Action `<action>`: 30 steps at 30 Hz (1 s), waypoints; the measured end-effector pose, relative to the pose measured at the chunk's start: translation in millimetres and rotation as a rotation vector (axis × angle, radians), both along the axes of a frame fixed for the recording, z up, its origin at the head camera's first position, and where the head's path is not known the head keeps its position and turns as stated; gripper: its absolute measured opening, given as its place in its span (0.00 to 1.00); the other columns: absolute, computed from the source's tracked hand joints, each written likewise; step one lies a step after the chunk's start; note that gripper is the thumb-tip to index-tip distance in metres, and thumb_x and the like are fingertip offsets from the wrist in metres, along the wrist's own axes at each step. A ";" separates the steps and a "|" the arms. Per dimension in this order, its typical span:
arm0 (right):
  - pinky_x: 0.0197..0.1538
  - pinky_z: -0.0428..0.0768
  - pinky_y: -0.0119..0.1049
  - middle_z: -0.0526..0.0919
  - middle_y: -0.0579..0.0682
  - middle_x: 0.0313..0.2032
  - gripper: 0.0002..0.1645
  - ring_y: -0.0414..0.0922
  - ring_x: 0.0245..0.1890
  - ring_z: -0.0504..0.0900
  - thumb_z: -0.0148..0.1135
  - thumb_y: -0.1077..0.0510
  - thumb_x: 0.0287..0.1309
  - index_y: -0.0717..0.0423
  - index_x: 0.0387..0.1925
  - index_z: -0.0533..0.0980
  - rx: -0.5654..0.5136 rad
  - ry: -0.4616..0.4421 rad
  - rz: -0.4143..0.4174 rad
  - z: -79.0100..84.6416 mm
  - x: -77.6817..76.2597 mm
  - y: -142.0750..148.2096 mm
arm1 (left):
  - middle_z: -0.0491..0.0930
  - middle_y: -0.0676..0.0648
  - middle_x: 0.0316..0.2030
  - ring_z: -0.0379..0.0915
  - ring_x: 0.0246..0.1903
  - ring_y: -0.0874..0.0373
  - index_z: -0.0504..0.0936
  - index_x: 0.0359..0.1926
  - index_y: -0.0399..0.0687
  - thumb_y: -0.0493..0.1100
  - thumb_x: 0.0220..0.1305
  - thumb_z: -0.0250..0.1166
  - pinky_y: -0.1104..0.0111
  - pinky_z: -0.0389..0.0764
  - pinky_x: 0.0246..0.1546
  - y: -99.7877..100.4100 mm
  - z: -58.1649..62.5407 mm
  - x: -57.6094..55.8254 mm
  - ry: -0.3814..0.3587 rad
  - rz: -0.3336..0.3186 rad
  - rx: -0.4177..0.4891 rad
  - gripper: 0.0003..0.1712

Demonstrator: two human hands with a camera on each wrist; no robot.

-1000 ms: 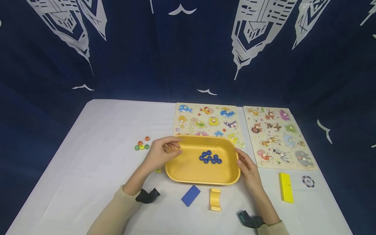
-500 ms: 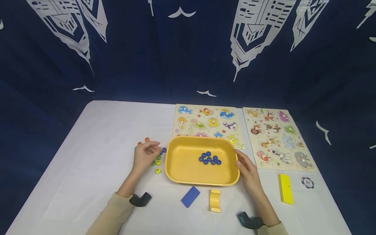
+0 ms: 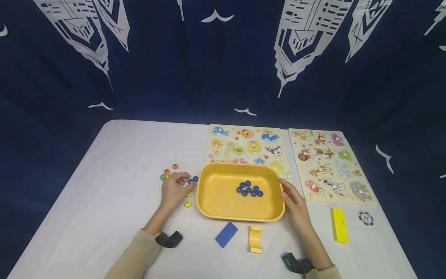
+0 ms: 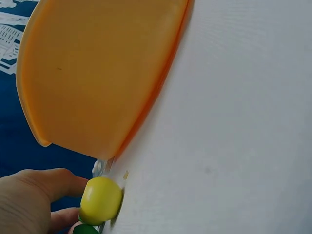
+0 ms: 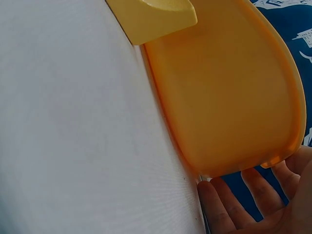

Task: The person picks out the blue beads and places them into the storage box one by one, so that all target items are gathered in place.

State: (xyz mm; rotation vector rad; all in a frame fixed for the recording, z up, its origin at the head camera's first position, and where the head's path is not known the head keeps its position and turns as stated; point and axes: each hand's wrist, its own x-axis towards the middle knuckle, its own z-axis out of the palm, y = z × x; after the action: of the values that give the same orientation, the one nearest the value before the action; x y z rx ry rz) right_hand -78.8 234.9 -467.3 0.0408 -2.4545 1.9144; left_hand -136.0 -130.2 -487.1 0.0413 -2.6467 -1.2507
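My left hand (image 3: 174,192) is low at the left end of the yellow tray (image 3: 223,211), its thumb and index finger apart around two blue beads (image 3: 195,178) on the table. A yellow bead (image 4: 101,199) and part of a green bead (image 4: 86,229) show close to its fingers in the left wrist view. At the tray's right end, my right hand (image 3: 296,201) holds the rim, with its fingertips (image 5: 253,178) against the outer wall. Several blue beads (image 3: 248,190) lie together inside the tray.
Orange beads (image 3: 167,171) and a green bead (image 3: 163,177) lie left of my left hand. A blue block (image 3: 226,234) and a yellow arch block (image 3: 255,239) sit before the tray. Two animal puzzle boards (image 3: 253,146), a yellow block (image 3: 339,225) and a poker chip (image 3: 366,218) lie around.
My left hand has moved from over the tray out to the beads on its left, then slightly right toward the blue ones. My right hand has stayed at the tray's rim.
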 end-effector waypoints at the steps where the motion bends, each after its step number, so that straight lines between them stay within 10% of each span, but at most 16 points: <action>1: 0.52 0.67 0.19 0.63 0.48 0.62 0.23 0.38 0.61 0.63 0.43 0.52 0.64 0.45 0.61 0.61 0.002 0.000 -0.001 -0.2 0.0 0.2 | 0.76 0.53 0.27 0.69 0.26 0.62 0.82 0.34 0.47 0.48 0.42 0.70 0.72 0.72 0.27 0.9 -0.3 -0.1 0.001 0.002 -0.019 0.16; 10: 0.52 0.67 0.18 0.63 0.48 0.62 0.23 0.36 0.60 0.64 0.43 0.51 0.64 0.45 0.61 0.61 -0.008 0.000 -0.009 -1.0 0.4 1.8 | 0.73 0.52 0.23 0.66 0.24 0.60 0.82 0.31 0.45 0.44 0.42 0.70 0.72 0.68 0.25 7.1 2.1 0.2 0.006 0.016 -0.073 0.13; 18: 0.52 0.66 0.18 0.62 0.48 0.63 0.24 0.37 0.61 0.63 0.43 0.52 0.64 0.45 0.61 0.61 -0.010 -0.003 -0.004 -0.5 0.1 0.3 | 0.75 0.53 0.19 0.69 0.19 0.62 0.82 0.31 0.44 0.40 0.43 0.69 0.72 0.74 0.26 3.3 22.2 -0.3 0.074 -0.015 0.060 0.10; 25: 0.52 0.66 0.18 0.62 0.47 0.63 0.23 0.42 0.62 0.62 0.43 0.52 0.64 0.44 0.61 0.61 -0.004 0.001 -0.008 -0.8 -1.1 0.8 | 0.76 0.56 0.18 0.69 0.20 0.64 0.82 0.33 0.47 0.42 0.44 0.69 0.72 0.74 0.29 25.2 69.5 4.7 0.149 -0.187 0.090 0.11; 30: 0.52 0.67 0.19 0.63 0.47 0.62 0.23 0.38 0.61 0.64 0.44 0.52 0.64 0.44 0.61 0.62 -0.005 -0.001 -0.005 -3.1 -1.3 1.1 | 0.74 0.58 0.17 0.68 0.19 0.66 0.82 0.30 0.48 0.41 0.43 0.69 0.77 0.72 0.21 59.9 78.6 0.1 0.115 -0.302 0.001 0.09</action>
State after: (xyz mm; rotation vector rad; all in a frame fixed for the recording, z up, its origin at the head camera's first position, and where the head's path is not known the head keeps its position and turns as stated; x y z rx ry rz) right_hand -80.1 235.9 -470.4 0.0339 -2.4477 1.9193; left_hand -135.9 -70.3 -408.5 -0.4318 -2.6206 -1.2958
